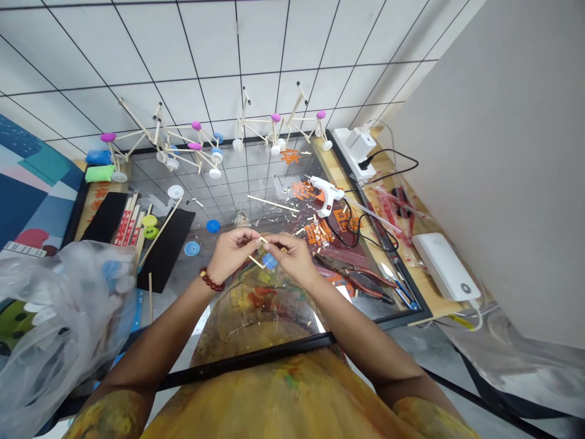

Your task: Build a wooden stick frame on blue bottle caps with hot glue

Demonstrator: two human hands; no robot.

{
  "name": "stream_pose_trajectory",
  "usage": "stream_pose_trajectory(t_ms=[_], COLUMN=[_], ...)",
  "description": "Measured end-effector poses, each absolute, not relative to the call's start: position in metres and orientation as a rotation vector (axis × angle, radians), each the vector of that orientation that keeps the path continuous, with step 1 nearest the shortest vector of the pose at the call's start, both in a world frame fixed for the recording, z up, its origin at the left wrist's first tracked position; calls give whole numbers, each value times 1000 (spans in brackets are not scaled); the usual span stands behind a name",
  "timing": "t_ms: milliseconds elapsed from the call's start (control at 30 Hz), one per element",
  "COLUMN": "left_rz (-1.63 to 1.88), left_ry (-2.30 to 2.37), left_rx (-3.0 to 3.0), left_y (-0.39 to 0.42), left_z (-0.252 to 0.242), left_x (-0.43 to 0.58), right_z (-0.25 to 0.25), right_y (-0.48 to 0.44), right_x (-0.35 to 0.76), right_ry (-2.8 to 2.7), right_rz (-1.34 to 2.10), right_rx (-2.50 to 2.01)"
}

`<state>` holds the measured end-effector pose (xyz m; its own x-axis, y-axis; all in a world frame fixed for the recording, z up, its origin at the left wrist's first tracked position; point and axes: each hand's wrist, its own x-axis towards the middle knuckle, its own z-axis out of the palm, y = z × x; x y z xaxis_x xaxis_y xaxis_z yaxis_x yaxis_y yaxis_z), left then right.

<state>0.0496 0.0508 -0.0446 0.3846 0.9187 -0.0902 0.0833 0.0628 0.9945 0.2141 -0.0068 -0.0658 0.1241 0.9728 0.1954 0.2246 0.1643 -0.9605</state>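
Fingers pinched, my left hand (235, 251) and my right hand (291, 256) meet over the near middle of the glass-topped table. Between their fingertips is a short pale wooden stick (264, 240); its full shape is partly hidden. Just below the fingers show another thin stick (256, 261) and a blue bottle cap (269, 261); I cannot tell whether they join the held piece. Left of my left hand lie a light blue cap (192, 248) and a darker blue cap (212, 226).
A white glue gun (325, 194) lies right of centre among wood scraps. Pliers (361, 277) and scissors (397, 286) rest near the right edge. Several stick frames with cap wheels (276, 131) stand along the tiled wall. A plastic bag (68, 329) bulges at left.
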Motion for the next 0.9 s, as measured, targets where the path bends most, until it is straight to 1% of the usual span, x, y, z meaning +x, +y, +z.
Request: stream_pose_trajectory(t_ms=[100, 367, 500, 633, 900], left_rz=[819, 953, 888, 906, 965], left_ry=[988, 958, 912, 821, 900], left_rx=[1412, 1150, 995, 855, 942], left_y=[50, 54, 57, 57, 44], left_z=[-44, -48, -47, -45, -46], left_x=[48, 47, 45, 45, 49], right_z=[-67, -69, -70, -74, -79], right_y=[-7, 0, 3, 7, 10], right_x=[214, 215, 215, 215, 211], right_ry=[-1290, -906, -831, -820, -860], right_rz=[907, 1148, 1131, 1062, 1022], right_rx=[-1296, -1177, -1128, -1120, -1107])
